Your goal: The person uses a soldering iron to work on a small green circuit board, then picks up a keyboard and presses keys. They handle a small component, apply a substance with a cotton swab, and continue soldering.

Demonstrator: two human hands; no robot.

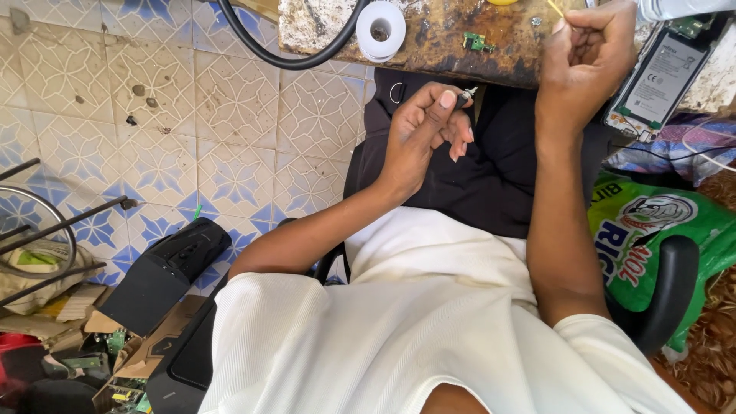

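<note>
My left hand [426,130] pinches a small metal part [467,94] between thumb and fingers, held above my lap just below the edge of the worn workbench [445,42]. Raised over the bench edge, my right hand [586,54] is closed around a thin yellowish stick [554,8] that pokes out past the thumb. On the bench lie a white roll of tape [381,30], a small green circuit board [477,43] and an opened phone [661,77] with its back removed.
A black cable [287,60] loops over the bench's left edge. A black speaker box [165,272] and cardboard with circuit scraps [115,360] sit on the patterned tile floor at left. A green printed sack [652,230] and a black chair arm [667,291] are at right.
</note>
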